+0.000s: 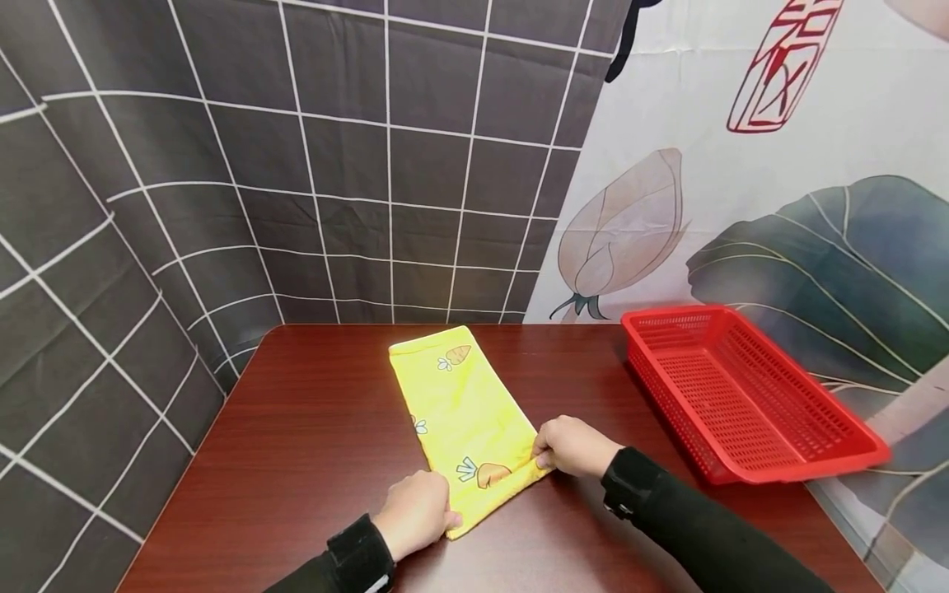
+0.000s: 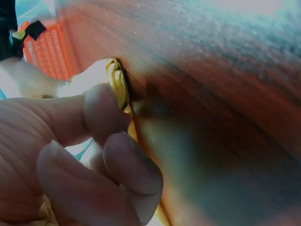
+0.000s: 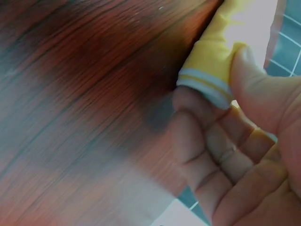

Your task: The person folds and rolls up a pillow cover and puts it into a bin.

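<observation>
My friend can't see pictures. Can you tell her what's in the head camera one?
Two hands hold the near corners of a folded yellow cloth with carrot prints on a dark wooden table: the left hand and the right hand. A red plastic basket sits to the right.

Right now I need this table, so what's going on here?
A person is handling a folded yellow cloth with carrot prints on the dark wooden table. The left hand pinches its near corner and the right hand pinches the other near corner, both at the edge closest to the person. The cloth lies flat. An empty red perforated plastic basket sits to the right, untouched.
</observation>
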### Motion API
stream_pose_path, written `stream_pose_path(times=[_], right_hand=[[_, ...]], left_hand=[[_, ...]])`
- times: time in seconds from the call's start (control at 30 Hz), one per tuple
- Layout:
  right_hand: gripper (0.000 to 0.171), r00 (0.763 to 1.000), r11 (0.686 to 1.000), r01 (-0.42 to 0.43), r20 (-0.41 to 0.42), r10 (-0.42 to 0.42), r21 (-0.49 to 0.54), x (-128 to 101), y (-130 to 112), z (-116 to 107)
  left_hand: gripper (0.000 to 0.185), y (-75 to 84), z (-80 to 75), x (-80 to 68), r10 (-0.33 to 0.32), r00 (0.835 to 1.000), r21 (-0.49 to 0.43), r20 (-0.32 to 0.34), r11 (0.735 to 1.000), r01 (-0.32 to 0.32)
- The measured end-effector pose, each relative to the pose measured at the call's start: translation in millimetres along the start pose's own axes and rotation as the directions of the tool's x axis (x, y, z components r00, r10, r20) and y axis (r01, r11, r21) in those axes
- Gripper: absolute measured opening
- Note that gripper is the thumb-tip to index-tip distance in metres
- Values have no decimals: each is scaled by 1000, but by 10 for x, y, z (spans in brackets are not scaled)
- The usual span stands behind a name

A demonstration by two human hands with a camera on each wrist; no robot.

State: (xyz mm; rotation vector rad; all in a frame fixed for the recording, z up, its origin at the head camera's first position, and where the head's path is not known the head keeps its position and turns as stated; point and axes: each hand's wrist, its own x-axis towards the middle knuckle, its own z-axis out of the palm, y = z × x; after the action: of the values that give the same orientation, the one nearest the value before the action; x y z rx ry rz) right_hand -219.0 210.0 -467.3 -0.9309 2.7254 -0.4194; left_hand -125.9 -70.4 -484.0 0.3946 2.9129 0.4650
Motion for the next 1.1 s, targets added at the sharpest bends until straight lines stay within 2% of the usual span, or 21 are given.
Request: stream_pose_path(times=[0.1,0.2,0.3,0.43,0.53,0.77,0.83,1.0,1.1], right_hand=[[17,999,999,-51,-18,51,0,35,-52,15],[24,996,997,-79,-47,79,-4,59,-75,35],[27,995,998,-65,-73,63,-26,71,-84,61],[27,997,996,-3,-83,-4,-89,68,-88,95],[22,994,987,63,-78,-75,-149,36,-82,113],[11,972,949,207,-59,-227,-238,-76,-30,104],[12,967,941,233,-46,-251,-244,-104,-16,98],[22,971,945,226,-17,-237,-236,-163,-3,94],[24,971,941,222,-33,-238,-256,-170,6,110]], left_hand=[[37,30,24,-32,45,998,32,-48,999,-43],[31,81,54,-72,132,986,70,-100,990,-126],[24,134,78,-114,236,960,155,-150,965,-213],[13,197,103,-163,322,927,321,-192,913,-251],[16,219,127,-197,348,916,371,-202,892,-257],[36,195,142,-224,352,917,335,-187,901,-277],[34,183,152,-218,364,908,347,-207,895,-280],[25,167,181,-206,394,882,392,-258,877,-277],[19,174,186,-198,396,875,406,-279,874,-267]])
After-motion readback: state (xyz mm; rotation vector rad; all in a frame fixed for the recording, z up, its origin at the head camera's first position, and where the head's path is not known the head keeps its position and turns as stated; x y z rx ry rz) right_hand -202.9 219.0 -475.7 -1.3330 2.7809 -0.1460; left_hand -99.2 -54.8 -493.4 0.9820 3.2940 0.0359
